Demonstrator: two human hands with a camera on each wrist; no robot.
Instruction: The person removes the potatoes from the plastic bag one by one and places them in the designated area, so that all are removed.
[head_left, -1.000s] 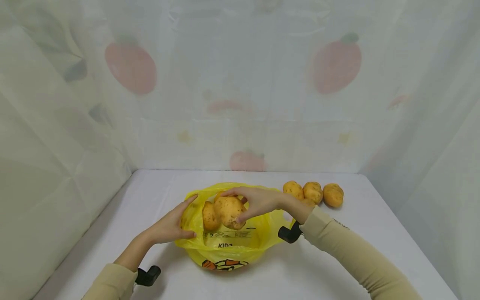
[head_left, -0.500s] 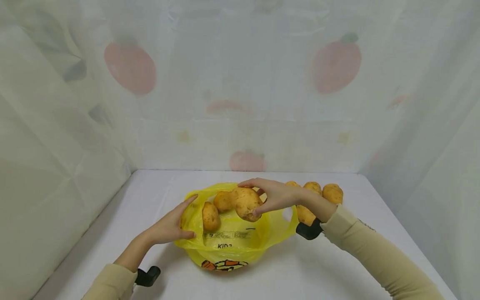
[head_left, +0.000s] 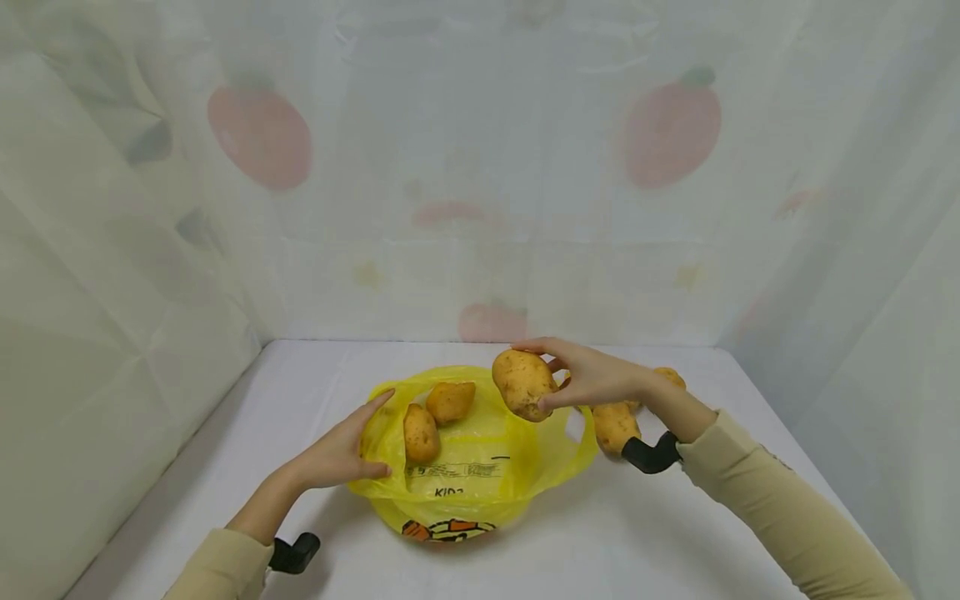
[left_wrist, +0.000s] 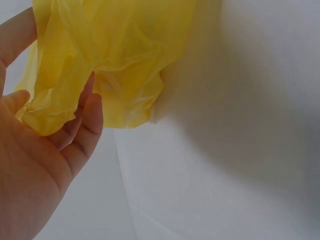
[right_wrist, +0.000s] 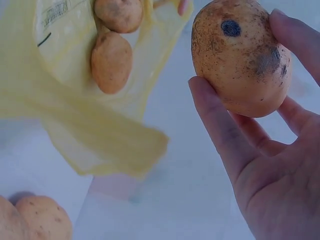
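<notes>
Fingers (right_wrist: pixel 216 125) of right hand (head_left: pixel 592 379) curled round potato (head_left: pixel 523 383), gripping it in air over far right rim of yellow plastic bag (head_left: pixel 465 479). Left hand (head_left: pixel 337 450) pinches bag's left edge, thumb inside, fingers outside. Two potatoes (head_left: pixel 435 417) lie in bag. Loose potatoes (head_left: pixel 615 427) on white worktop (head_left: pixel 675 533) just right of bag, partly hidden by right wrist.

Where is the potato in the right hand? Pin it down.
In the head view the potato is held by the right hand above the far right rim of the yellow bag, right of the two potatoes in the bag.
</notes>
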